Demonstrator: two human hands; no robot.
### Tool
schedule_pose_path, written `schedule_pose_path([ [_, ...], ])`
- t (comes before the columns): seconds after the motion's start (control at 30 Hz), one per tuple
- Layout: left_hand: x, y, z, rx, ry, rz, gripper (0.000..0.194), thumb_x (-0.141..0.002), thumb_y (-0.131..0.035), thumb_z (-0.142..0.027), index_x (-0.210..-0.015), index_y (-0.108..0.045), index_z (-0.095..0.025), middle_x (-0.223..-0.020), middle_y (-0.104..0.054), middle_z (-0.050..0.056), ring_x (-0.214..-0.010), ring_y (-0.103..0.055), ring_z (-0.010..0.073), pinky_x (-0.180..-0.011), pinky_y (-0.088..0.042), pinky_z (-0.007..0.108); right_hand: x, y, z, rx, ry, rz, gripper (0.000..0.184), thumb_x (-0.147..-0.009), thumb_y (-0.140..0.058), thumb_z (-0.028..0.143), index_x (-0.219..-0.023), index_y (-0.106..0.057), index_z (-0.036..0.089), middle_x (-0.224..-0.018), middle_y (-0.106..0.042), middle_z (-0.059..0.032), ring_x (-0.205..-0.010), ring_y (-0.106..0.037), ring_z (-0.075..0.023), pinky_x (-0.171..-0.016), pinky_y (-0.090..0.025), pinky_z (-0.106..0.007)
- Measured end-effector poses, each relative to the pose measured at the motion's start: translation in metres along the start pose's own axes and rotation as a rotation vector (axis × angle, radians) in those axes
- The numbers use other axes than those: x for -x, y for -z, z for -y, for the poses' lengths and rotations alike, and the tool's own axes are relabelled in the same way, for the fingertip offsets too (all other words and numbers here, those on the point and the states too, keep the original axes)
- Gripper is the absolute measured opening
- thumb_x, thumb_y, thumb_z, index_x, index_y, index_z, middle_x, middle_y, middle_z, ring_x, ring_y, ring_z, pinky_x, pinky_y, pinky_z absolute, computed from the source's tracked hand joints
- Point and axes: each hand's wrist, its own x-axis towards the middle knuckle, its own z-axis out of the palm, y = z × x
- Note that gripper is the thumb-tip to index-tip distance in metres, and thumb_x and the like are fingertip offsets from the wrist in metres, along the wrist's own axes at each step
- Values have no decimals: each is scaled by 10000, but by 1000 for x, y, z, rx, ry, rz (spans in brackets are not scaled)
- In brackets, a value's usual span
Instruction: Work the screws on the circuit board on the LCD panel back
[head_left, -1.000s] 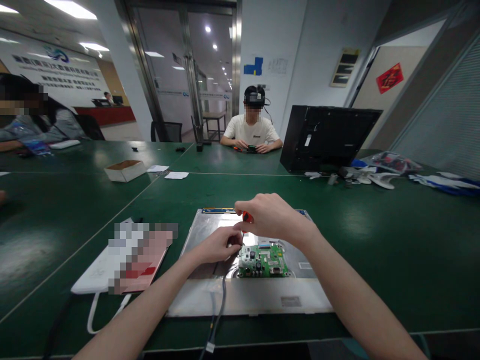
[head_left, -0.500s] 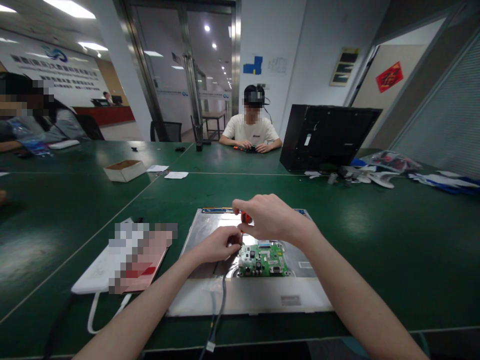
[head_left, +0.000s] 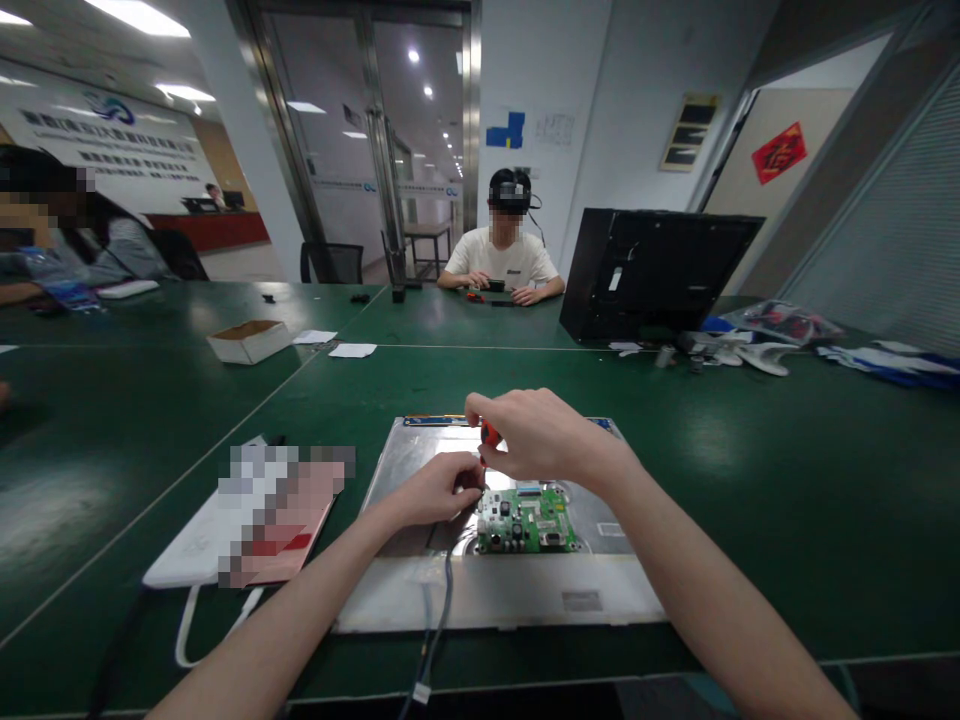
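Observation:
My right hand (head_left: 529, 432) is closed around the red-and-black handle of a screwdriver (head_left: 490, 434), held upright with its shaft pointing down. The tip is at the upper left corner of a green circuit board (head_left: 529, 522). My left hand (head_left: 442, 487) is closed beside that corner, its fingertips pinched close to the screwdriver's tip; what they grip is hidden. The board lies on the silver metal back of a flat display panel (head_left: 495, 592). A grey cable (head_left: 448, 600) runs from under my left hand over the panel's near edge.
Left of the panel lie a white device (head_left: 195, 545) with a white cable and a pinkish one (head_left: 304, 530). Farther off are an open box (head_left: 250, 342), paper slips (head_left: 352, 350) and a black monitor housing (head_left: 660, 275). A person (head_left: 501, 258) sits across the green table (head_left: 750, 480).
My hands stay almost in place; the screwdriver handle looks slightly turned or shifted between my fingers. The person across has raised a small dark object off the table.

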Motion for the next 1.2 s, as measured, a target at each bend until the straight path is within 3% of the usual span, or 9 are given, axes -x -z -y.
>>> schedule_pose_path([
  [0.27, 1, 2, -5, -52, -1, -7, 63, -782, -541, -161, -816, -594, -164, -767, -600, 12, -703, -536, 150, -640, -390, 246, -2, 1, -1, 45, -26, -25, 275, -884, -536, 481, -910, -635, 226, -740, -668, -19, -641, -566, -143, -514, -202, -261],
  [0.4, 1, 3, -5, -28, 3, -9, 52, -771, -544, -152, -808, -579, -164, -732, -577, -1, -675, -518, 142, -616, -380, 238, -2, 0, -1, 54, -24, -25, 221, -900, -517, 407, -892, -631, 218, -750, -674, -20, -647, -569, -139, -517, -204, -265],
  [0.57, 1, 1, -3, -2, -5, -5, 57, -771, -540, -153, -813, -578, -157, -734, -583, 1, -669, -513, 139, -613, -378, 236, 0, 0, 1, 48, -7, -41, 183, -825, -548, 256, -996, -588, 202, -810, -689, -26, -660, -579, -145, -509, -200, -266],
  [0.83, 1, 2, -3, -20, 1, -6, 45, -771, -538, -155, -793, -577, -163, -739, -584, 0, -674, -515, 139, -617, -372, 237, -1, 0, -1, 62, -22, -32, 272, -894, -514, 470, -885, -637, 228, -734, -672, -19, -634, -562, -141, -511, -199, -268],
  [0.93, 0, 2, -4, -24, -6, -11, 62, -759, -541, -143, -803, -581, -160, -724, -573, -4, -666, -508, 138, -607, -368, 236, -2, -1, -1, 74, -27, -33, 236, -906, -498, 411, -857, -631, 223, -730, -668, -18, -631, -554, -134, -513, -191, -271],
  [1.03, 0, 1, -3, -14, -20, -8, 90, -760, -534, -135, -829, -588, -154, -750, -590, 3, -682, -521, 141, -621, -381, 239, -2, -1, -1, 61, -21, -26, 145, -859, -528, 290, -961, -603, 219, -772, -675, -18, -639, -556, -134, -516, -195, -268],
  [1.2, 1, 1, -2, -8, -9, -3, 96, -778, -534, -149, -855, -590, -154, -775, -605, 11, -692, -535, 146, -626, -395, 242, 0, -1, -1, 6, 15, -23, 246, -809, -570, 269, -1046, -553, 208, -833, -680, -23, -674, -571, -145, -515, -219, -255],
])
